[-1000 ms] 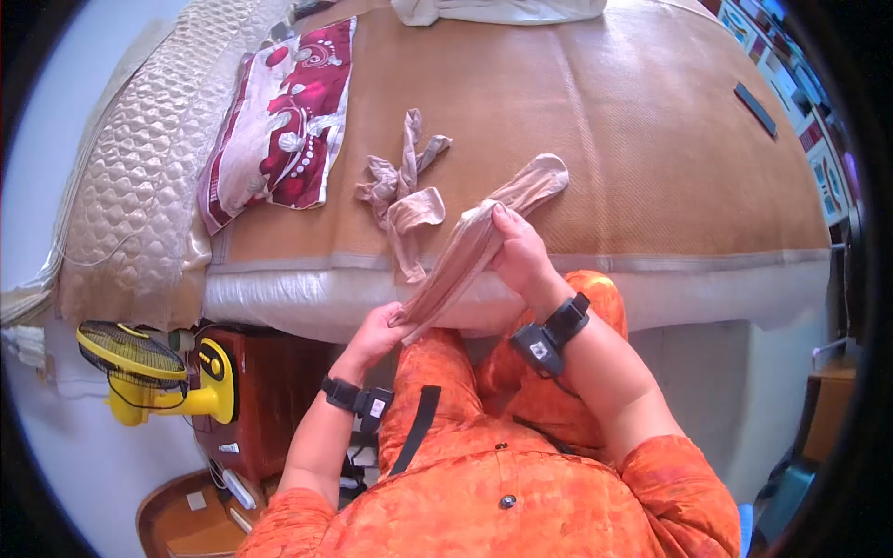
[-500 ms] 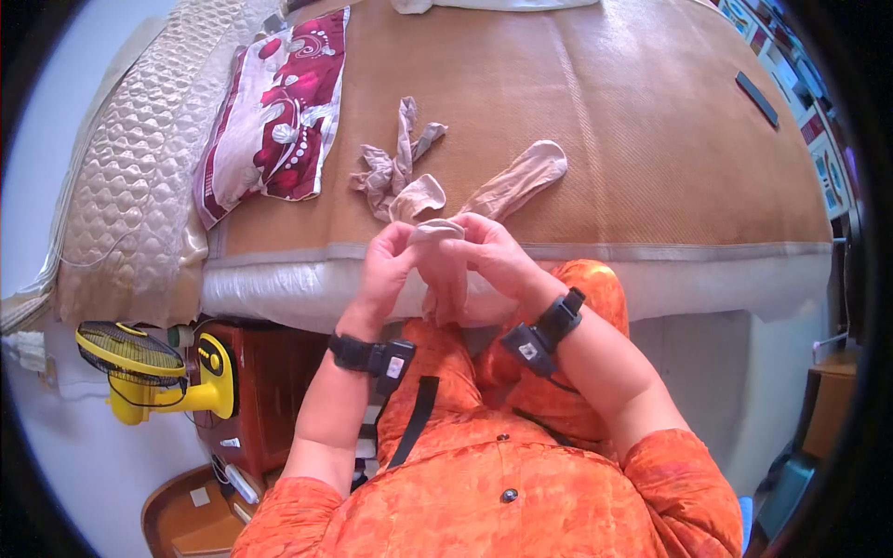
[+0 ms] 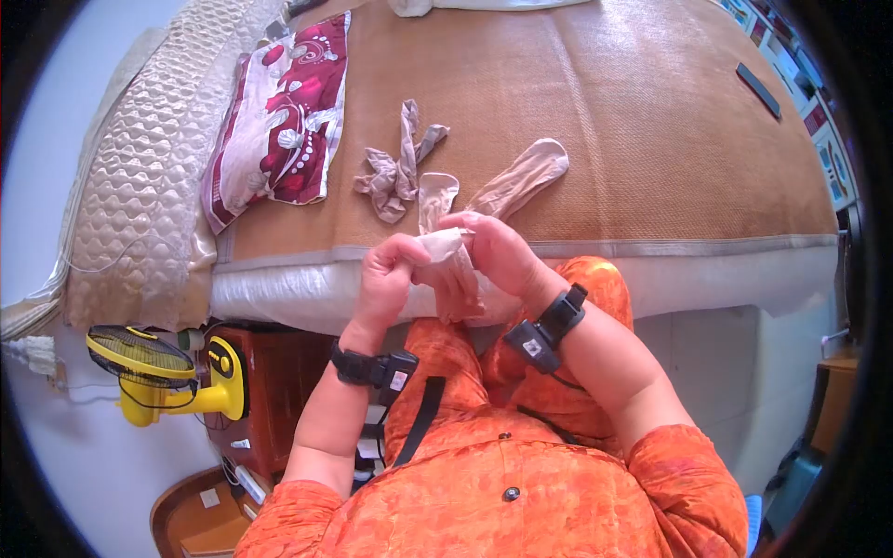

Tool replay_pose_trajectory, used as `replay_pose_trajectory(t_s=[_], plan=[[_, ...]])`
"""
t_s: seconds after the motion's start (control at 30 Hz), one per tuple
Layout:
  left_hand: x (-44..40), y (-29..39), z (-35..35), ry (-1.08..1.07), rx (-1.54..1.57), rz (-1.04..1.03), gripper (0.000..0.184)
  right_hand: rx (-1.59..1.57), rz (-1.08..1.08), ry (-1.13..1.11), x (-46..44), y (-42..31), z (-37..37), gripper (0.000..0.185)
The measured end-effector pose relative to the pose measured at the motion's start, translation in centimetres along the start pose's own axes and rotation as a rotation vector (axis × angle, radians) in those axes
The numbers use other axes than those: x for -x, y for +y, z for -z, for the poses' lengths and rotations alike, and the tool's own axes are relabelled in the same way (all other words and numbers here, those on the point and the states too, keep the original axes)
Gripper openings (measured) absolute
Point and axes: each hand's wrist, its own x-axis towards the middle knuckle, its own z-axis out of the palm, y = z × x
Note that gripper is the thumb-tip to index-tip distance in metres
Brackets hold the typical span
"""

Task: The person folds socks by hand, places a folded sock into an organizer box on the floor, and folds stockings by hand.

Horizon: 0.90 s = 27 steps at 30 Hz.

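Note:
Just beyond my knees, a thin beige sock [image 3: 454,284] is held up by its pale cuff, its body hanging down between my hands. My left hand [image 3: 386,279] pinches one side of the cuff, fingers curled. On the other side, my right hand [image 3: 500,253] grips the edge with bent fingers. Behind them on the mat, one flat sock [image 3: 523,177] points to the upper right and another sock [image 3: 437,197] lies partly behind the held one. A crumpled bunch of socks [image 3: 400,172] rests to the left.
A woven brown mat [image 3: 660,139] covers the bed. There is a red-and-white pillow [image 3: 284,126] at left, a dark flat device [image 3: 758,90] at far right. A yellow fan [image 3: 177,377] stands by a reddish wooden cabinet [image 3: 274,372] on the left.
The cuff has been tilted and stretched between my hands, my left hand dropping slightly and turning. The sock behind now shows flatter and more upright. The view has shifted slightly.

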Motion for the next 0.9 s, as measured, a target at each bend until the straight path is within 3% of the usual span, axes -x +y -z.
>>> replay_pose_trajectory(t_s=[0.03,0.07,0.13,0.17,0.27,0.3,0.37,0.4,0.57,0.67,0.73,0.83,0.9], plan=[[0.0,0.1,-0.1,-0.001,-0.093,-0.056,0.020,-0.002,-0.084,-0.039,0.0,-0.2,-0.5,0.025],[0.0,0.1,0.1,0.001,-0.097,-0.057,0.020,0.415,0.104,0.122,-0.4,1.0,1.3,0.023],[-0.3,0.3,0.4,-0.153,-0.613,-0.336,0.019,0.461,0.150,0.093,-0.3,1.4,1.7,0.020],[-0.1,0.3,0.3,-0.155,-0.613,-0.337,0.019,0.510,0.197,0.071,-0.3,1.5,1.9,0.018],[0.2,2.5,-0.2,-0.051,0.074,0.056,0.030,0.452,0.161,0.084,0.2,1.0,0.7,0.014],[0.1,2.8,-0.4,-0.050,0.072,0.055,0.030,0.418,0.090,0.082,0.4,0.9,0.3,0.014],[-0.1,3.0,-0.9,-0.001,-0.084,0.277,0.023,0.485,0.122,0.027,-0.1,1.7,1.2,0.014],[-0.1,2.7,-0.3,-0.138,-0.145,0.288,0.017,0.551,0.154,-0.019,-0.2,1.7,1.1,0.014],[0.9,1.5,0.0,-0.096,-0.188,0.166,0.007,0.680,0.221,-0.043,0.2,1.8,1.4,0.016],[1.6,1.0,0.2,0.037,-0.128,0.092,0.006,0.649,-0.076,-0.171,0.9,1.8,0.3,0.018],[2.1,0.9,0.5,0.187,0.125,0.220,0.008,0.612,-0.093,-0.154,1.1,2.5,0.4,0.018],[1.9,0.8,1.9,0.285,0.298,0.202,0.010,0.586,-0.058,-0.158,1.3,3.1,0.6,0.022],[1.8,0.5,3.6,0.289,0.322,0.195,0.010,0.475,-0.258,-0.232,1.3,3.2,0.5,0.025]])
